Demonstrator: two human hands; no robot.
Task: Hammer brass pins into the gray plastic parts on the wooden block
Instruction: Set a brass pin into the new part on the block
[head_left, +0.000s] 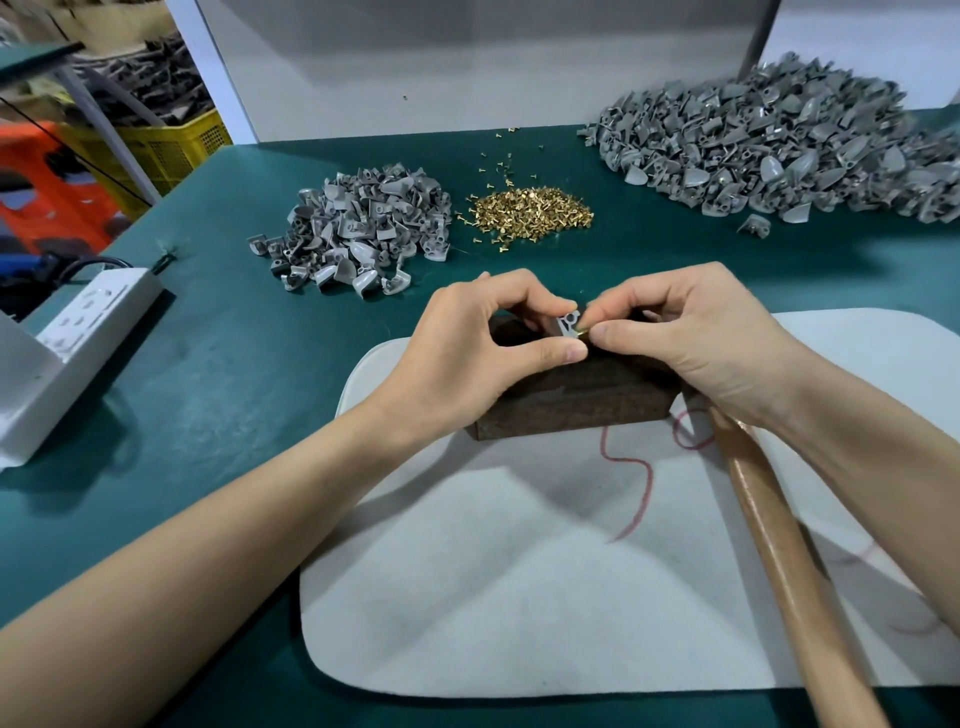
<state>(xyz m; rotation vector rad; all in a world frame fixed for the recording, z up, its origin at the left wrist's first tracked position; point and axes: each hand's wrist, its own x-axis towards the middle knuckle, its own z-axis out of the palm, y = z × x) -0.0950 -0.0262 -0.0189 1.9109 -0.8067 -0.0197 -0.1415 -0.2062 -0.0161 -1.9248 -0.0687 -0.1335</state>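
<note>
Left hand (483, 353) is pinching small gray plastic part (565, 325) over dark wooden block (571, 400); right hand (691, 343) is pinching short brass pin (583, 329) at its 3 o'clock. Pin should be going in square before hammering.

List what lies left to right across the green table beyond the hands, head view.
white power strip → small pile of gray plastic parts → pile of brass pins → large pile of gray plastic parts
</note>
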